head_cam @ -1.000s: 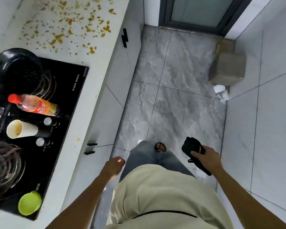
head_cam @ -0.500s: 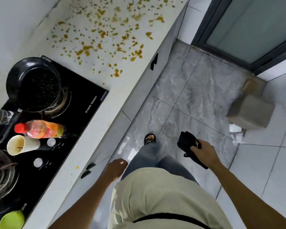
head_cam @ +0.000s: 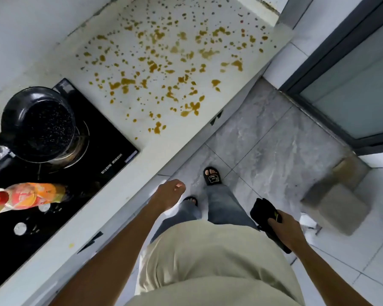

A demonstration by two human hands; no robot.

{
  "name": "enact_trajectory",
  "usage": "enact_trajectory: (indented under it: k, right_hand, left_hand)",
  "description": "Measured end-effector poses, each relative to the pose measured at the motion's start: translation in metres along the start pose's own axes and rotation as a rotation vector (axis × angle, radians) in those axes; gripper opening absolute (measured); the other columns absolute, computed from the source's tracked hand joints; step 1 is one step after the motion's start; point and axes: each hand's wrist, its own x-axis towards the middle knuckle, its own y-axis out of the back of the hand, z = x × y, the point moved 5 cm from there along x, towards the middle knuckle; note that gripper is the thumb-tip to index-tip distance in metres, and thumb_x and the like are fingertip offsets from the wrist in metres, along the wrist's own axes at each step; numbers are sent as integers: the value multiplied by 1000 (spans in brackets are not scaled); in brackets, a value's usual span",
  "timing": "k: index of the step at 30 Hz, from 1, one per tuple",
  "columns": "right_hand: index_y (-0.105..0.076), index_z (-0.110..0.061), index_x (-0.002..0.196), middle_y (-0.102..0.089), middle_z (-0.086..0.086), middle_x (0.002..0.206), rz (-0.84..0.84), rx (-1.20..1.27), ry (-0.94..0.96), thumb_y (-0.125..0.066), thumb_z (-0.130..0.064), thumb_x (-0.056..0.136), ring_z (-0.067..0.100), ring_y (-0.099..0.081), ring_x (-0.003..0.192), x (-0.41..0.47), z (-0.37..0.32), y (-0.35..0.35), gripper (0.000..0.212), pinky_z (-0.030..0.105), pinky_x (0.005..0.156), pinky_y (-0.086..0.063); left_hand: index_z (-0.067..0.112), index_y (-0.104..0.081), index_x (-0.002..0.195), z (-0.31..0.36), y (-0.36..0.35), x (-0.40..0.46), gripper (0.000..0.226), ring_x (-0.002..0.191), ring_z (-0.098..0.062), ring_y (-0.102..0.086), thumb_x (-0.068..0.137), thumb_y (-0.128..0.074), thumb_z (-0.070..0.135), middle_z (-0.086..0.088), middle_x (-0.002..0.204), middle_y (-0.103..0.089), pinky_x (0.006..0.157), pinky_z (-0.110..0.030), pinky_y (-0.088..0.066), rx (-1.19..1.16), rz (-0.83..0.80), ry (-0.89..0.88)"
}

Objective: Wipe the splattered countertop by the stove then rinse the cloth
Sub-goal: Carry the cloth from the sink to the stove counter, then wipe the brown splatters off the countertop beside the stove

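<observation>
The white countertop (head_cam: 234, 89) runs along the upper left, covered with many orange-brown splatters (head_cam: 164, 69) beside the black stove (head_cam: 93, 151). My right hand (head_cam: 285, 226) hangs low at the right, over the floor, and grips a bunched black cloth (head_cam: 263, 210). My left hand (head_cam: 168, 193) swings loose near the counter's front edge, fingers relaxed, holding nothing. Both hands are well short of the splattered area.
A black pan (head_cam: 40, 124) sits on the stove's far burner, and a red-capped orange drink bottle (head_cam: 24, 196) lies on the stove nearer me. A grey block (head_cam: 338, 206) stands on the grey tiled floor (head_cam: 274, 140) at right. A dark-framed glass door (head_cam: 358, 91) is ahead.
I have walked forward along the counter; the splattered patch is now closer and larger in view. My left hand swung forward. The cloth stays in my right hand.
</observation>
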Motion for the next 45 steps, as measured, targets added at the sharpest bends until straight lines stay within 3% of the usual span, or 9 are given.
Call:
enact_trajectory:
  k: [7,10,15,20,24,27,30,33,45]
  right_hand:
    - [-61,-19,103,-67,0,78,-122,-159,283,-59,-10,98,12,-61,69,90,-109,78,10,25,58,-45]
    - [-58,-24,107,-64,-3,80,-183,-194,408,-55,-10,101,8,-59,73,104,-173,90,16,22,58,-42]
    - [-61,-30,94,-71,4,84,-306,-198,611,-53,-17,101,19,-65,75,93,-284,80,17,31,60,-45]
    - [-63,-43,128,-69,-22,90,-390,-177,881,-51,-19,99,-2,-63,71,57,-392,54,39,12,55,-41]
    - [-59,-39,135,-66,-13,75,-367,-200,1140,-45,-23,97,3,-53,54,38,-452,20,44,14,48,-35]
    - [-53,-27,149,-73,-7,127,-287,-341,1390,-48,-16,101,10,-70,106,35,-471,-16,50,27,82,-55]
    - [-46,-23,159,-40,0,168,-255,-670,1533,-55,-5,102,25,-27,160,50,-455,-60,61,43,129,-27]
    - [-34,-24,165,-14,4,177,-250,-967,1549,-55,-12,101,29,-4,164,68,-422,-85,68,53,132,-10]
    - [-14,-20,169,-5,7,178,125,-843,1357,-40,-45,106,31,-1,164,64,-448,-149,73,58,131,-4]
  left_hand:
    - [21,-76,117,-10,-20,-9,25,98,-19,-70,111,-53,29,-5,126,-75,84,-18,-52,-210,150,235]
    - [22,-74,100,-25,-38,-25,29,102,-28,-70,111,-48,29,-9,119,-77,92,-35,-56,-275,183,332]
    - [20,-74,129,-23,-18,-38,28,116,-29,-71,108,-57,25,-4,131,-76,100,-30,-54,-404,396,364]
    - [20,-69,135,-9,56,-34,32,119,-29,-69,105,-59,24,-3,135,-73,101,-35,-53,-437,759,287]
    - [13,-55,153,-8,98,-12,51,152,-36,-42,104,-61,23,-14,162,-50,124,-45,-36,-303,862,244]
    - [13,-34,167,-16,107,11,72,166,-36,-13,104,-63,31,-16,178,-19,136,-47,-16,-200,805,249]
    - [13,-21,171,-25,96,26,80,168,-36,-1,105,-59,38,-15,181,-4,136,-53,-10,-94,766,228]
    - [13,-16,172,-31,84,30,81,168,-36,2,106,-54,41,-15,181,0,137,-53,-8,-28,787,200]
    - [12,-18,172,-35,79,32,81,169,-35,2,104,-54,39,-16,181,-2,135,-48,-2,-1,875,164]
